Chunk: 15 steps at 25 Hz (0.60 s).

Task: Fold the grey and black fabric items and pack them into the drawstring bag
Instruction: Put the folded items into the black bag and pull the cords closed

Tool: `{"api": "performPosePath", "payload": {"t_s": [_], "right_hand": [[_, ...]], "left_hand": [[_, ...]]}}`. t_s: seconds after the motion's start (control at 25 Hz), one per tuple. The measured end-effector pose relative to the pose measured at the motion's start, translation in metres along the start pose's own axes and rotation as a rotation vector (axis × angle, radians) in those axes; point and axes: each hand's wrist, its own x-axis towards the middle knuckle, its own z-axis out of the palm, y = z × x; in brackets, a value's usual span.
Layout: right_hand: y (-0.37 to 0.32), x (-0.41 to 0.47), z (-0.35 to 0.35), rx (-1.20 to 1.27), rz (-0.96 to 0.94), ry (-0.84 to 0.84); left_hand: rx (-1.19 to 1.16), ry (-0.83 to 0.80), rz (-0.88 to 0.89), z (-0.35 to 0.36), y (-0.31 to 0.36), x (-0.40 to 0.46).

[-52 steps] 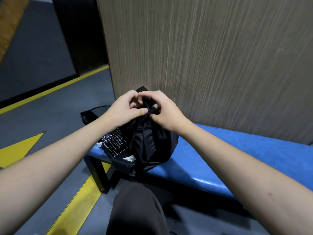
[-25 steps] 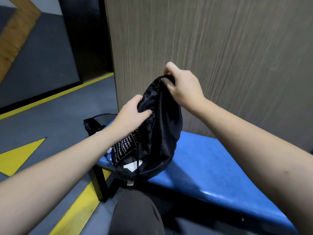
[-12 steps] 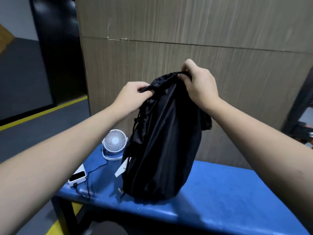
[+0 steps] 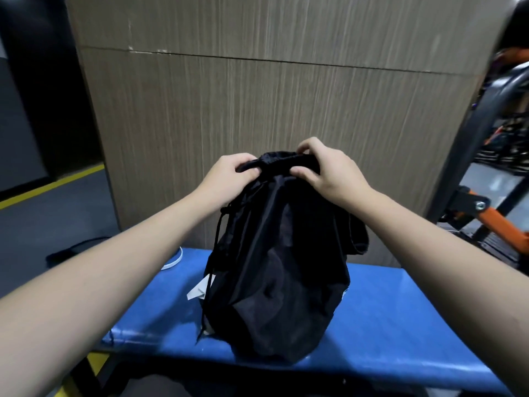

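Black and slightly shiny, the drawstring bag [image 4: 283,270] stood upright in the middle of the frame on a blue padded bench [image 4: 386,316], bulging as if stuffed, though its contents could not be seen. The left hand [image 4: 229,179] gripped the gathered top edge of the bag from the left, fingers curled over the bunched rim and thumb pressed against it. The right hand [image 4: 326,170] held the same rim from the right, its fingers bent over the top and its thumb laid across the front of the fabric. The mouth of the bag looked drawn nearly closed between the two hands. A thin black cord [image 4: 219,224] hung down the left side of the bag, and a white tag [image 4: 199,290] stuck out low on that side, just above the bench. A fold of dark fabric [image 4: 357,239] hung out to the right of the bag, under the right forearm. Part of a white round object [image 4: 173,260] showed at the left end of the bench, mostly hidden by the left forearm. A wood-grain wall panel [image 4: 257,110] filled the background, with orange and black metal equipment [image 4: 486,213] at the right edge and a yellow floor line [image 4: 51,184] at the left.
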Motion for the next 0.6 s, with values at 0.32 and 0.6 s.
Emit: {"api": "performPosePath", "payload": {"t_s": [0.32,0.6], "right_hand": [[-0.027,0.015,0.022,-0.078,-0.235,-0.215],[-0.032,0.019,0.044,-0.135,-0.183,-0.252]], "left_hand": [[0.126,-0.117,0.051,-0.002,0.001,0.000],[0.073,-0.122,-0.060,-0.010,-0.006,-0.020]]}}
